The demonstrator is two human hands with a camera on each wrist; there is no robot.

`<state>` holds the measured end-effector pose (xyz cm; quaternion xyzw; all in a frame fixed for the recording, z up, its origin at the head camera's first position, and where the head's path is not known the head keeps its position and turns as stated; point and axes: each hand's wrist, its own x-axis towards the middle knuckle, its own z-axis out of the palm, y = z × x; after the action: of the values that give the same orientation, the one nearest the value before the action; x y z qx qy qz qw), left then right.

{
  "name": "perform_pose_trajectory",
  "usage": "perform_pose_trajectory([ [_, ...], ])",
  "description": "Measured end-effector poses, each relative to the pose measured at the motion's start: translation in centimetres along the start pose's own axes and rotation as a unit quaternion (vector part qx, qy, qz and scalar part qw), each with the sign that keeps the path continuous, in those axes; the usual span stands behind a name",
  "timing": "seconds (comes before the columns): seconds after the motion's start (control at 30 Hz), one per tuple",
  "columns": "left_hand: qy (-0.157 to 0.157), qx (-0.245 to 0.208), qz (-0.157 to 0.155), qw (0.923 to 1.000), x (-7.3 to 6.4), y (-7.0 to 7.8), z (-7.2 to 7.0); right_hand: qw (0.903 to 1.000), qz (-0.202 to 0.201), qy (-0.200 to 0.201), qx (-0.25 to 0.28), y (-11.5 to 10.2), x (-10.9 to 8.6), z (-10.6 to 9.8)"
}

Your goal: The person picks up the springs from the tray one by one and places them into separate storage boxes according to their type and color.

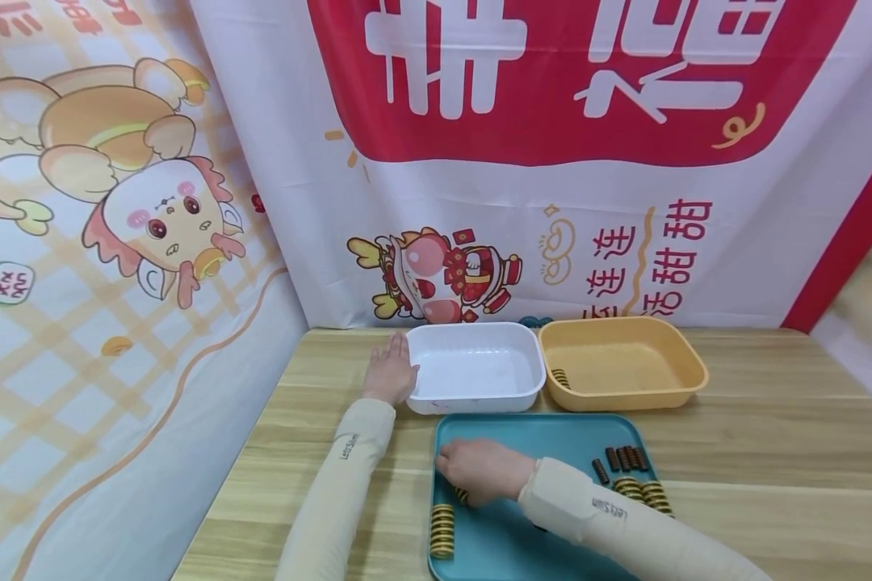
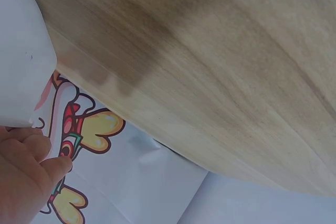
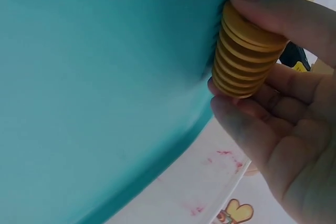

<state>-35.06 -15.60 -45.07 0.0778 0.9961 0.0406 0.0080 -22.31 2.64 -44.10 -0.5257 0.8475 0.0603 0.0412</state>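
My right hand (image 1: 488, 470) is over the left part of a teal tray (image 1: 505, 549). Its thumb and fingers pinch a yellow ribbed, spring-like piece (image 3: 244, 56), tilted near the tray's edge in the right wrist view. A similar yellow ribbed piece (image 1: 442, 532) lies nearby at the tray's left edge. My left hand (image 1: 391, 373) rests against the left side of a white basin (image 1: 472, 405), fingers extended forward and thumb side at the rim. In the left wrist view, only part of the left hand (image 2: 26, 171) shows beside the basin wall.
An orange basin (image 1: 625, 399) stands right of the white one, with a yellow ribbed piece (image 1: 560, 378) inside. On the tray's right side lie several dark brown ribbed pieces (image 1: 622, 458) and more yellow ones (image 1: 643, 492). A printed cloth (image 1: 552, 186) hangs behind the wooden table (image 1: 756, 436).
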Motion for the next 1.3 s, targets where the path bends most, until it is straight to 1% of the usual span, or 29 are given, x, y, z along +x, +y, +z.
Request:
perform_pose_trajectory([
  [0.1,0.000,0.003,0.002,1.0000,0.0,0.0,0.0,0.9996,0.000,-0.006,0.026,0.3,-0.1,0.0],
  [0.23,-0.004,0.004,0.001,1.0000,-0.1,0.0,-0.1,0.9966,0.002,0.000,0.083,0.8,-0.4,0.0],
  [0.37,-0.007,0.001,0.000,1.0000,0.0,0.0,-0.1,0.9889,0.008,0.016,0.148,1.5,-0.9,-0.1],
  [0.47,-0.009,-0.002,-0.002,1.0000,0.0,0.0,-0.1,0.9832,0.012,0.028,0.180,2.1,-1.3,-0.3],
  [0.6,-0.011,-0.001,-0.006,0.9999,0.1,0.1,-0.2,0.9771,0.025,0.044,0.207,3.0,-2.0,-0.7],
  [0.8,-0.011,-0.007,-0.008,0.9999,0.0,0.1,-0.2,0.9711,0.036,0.064,0.227,3.8,-3.0,-1.0],
  [0.93,-0.013,-0.011,-0.010,0.9998,0.1,0.1,-0.2,0.9632,0.038,0.078,0.254,4.3,-3.7,-1.2],
  [1.0,-0.013,-0.009,-0.011,0.9998,0.1,0.1,-0.1,0.9560,0.041,0.084,0.278,4.5,-4.1,-1.5],
  [1.07,-0.013,-0.007,-0.010,0.9998,0.2,0.0,-0.1,0.9467,0.043,0.093,0.305,4.8,-4.5,-1.9],
  [1.13,-0.011,-0.005,-0.010,0.9999,0.2,0.0,-0.1,0.9345,0.043,0.104,0.338,5.0,-4.8,-2.2],
  [1.23,-0.009,-0.003,-0.008,0.9999,0.2,0.0,-0.1,0.9102,0.035,0.123,0.394,5.2,-5.2,-2.5],
  [1.3,-0.009,-0.001,-0.008,0.9999,0.2,0.1,-0.1,0.8889,0.030,0.131,0.438,5.3,-5.5,-2.6],
])
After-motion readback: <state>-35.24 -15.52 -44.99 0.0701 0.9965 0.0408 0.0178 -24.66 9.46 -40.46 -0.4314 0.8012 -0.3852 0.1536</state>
